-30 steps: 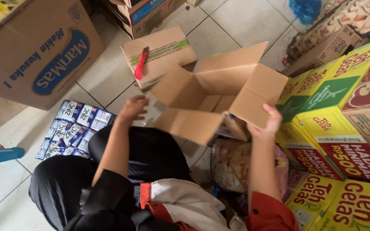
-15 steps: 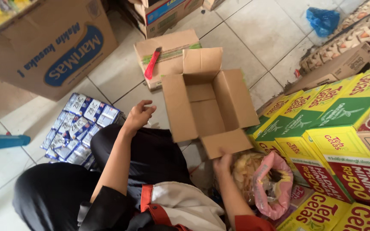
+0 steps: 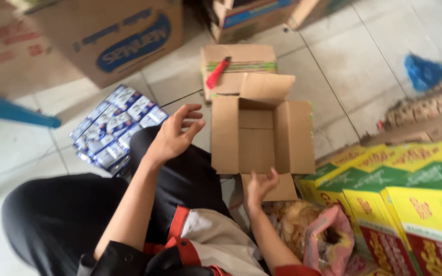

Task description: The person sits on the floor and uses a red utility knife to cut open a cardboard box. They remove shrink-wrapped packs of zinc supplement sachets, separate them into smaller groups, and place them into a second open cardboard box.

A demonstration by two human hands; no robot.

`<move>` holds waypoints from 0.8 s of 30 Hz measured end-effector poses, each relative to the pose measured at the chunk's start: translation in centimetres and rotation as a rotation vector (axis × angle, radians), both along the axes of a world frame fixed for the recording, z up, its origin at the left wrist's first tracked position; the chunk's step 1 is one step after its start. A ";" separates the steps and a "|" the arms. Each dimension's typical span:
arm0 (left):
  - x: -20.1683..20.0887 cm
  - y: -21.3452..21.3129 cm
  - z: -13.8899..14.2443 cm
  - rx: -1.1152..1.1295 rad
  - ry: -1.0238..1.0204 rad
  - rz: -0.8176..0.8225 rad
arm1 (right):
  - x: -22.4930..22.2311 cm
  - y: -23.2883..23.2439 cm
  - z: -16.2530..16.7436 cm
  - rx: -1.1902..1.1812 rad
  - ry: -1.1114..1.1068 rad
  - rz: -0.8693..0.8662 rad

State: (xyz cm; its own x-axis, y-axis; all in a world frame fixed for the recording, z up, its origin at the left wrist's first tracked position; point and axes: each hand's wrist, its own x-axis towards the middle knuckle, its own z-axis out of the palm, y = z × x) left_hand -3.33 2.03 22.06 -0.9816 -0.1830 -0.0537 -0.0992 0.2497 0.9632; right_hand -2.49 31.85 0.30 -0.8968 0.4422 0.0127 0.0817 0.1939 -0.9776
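I see the empty cardboard box point(image 3: 262, 135) lying open on the tiled floor point(image 3: 333, 66) just ahead of my knees, flaps spread so its mouth faces up. My right hand point(image 3: 259, 186) rests with loose fingers on the near flap, seemingly steadying it, while my left hand point(image 3: 172, 135) hovers beside the box, fingers apart and holding nothing.

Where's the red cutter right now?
The red cutter lies on the closed carton at top centre, just beyond the open empty box.
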 end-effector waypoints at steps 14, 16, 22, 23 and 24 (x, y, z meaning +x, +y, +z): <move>2.9 -11.9 -0.1 0.002 -0.021 0.363 | -6.0 -24.3 16.8 -0.632 0.047 0.780; 1.7 -13.6 -3.2 0.037 -0.048 0.483 | -6.8 -28.5 16.5 -0.670 -0.120 0.847; 0.0 -15.5 -9.2 -0.176 -0.268 0.865 | -8.7 -36.1 11.3 -0.324 -0.472 0.811; -0.1 -15.9 -9.6 -0.209 -0.347 0.835 | -9.0 -36.5 10.3 -0.239 -0.569 0.766; -0.3 -16.1 -10.0 -0.241 -0.425 0.803 | -9.5 -36.8 9.4 -0.153 -0.663 0.718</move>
